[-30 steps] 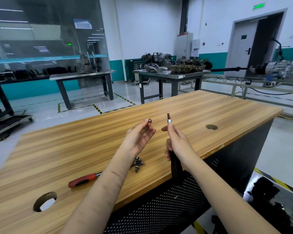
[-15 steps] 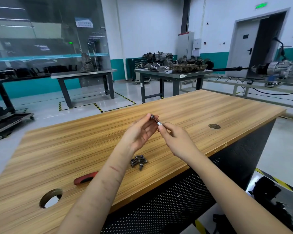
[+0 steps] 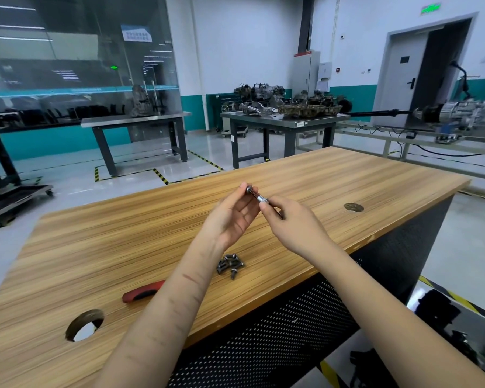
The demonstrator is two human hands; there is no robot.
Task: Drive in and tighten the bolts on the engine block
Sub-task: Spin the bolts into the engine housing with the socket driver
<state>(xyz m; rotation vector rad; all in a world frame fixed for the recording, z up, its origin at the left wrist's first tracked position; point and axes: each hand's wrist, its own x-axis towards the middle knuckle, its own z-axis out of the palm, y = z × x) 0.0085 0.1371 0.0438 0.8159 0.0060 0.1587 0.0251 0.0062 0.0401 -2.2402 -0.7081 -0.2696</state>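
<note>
Left hand [image 3: 231, 217] pinches a bolt [image 3: 248, 189] at its fingertips; right hand [image 3: 289, 222] grips a driver [image 3: 263, 199], seemingly tip-to-head with it. Their shared axis slants up-left, above the bench [image 3: 347, 175]. Spare bolts [image 3: 230, 265] lie nearer, below the left wrist.

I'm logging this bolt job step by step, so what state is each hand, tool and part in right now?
Left hand: raised over the bench, pinching a bolt.
Bolt: held at the driver's tip.
Right hand: holding the driver.
Driver: held up, tip against the bolt.
Loose bolts: piled on the wooden bench.
Red-handled tool: lying flat, partly hidden by the left forearm.
</note>
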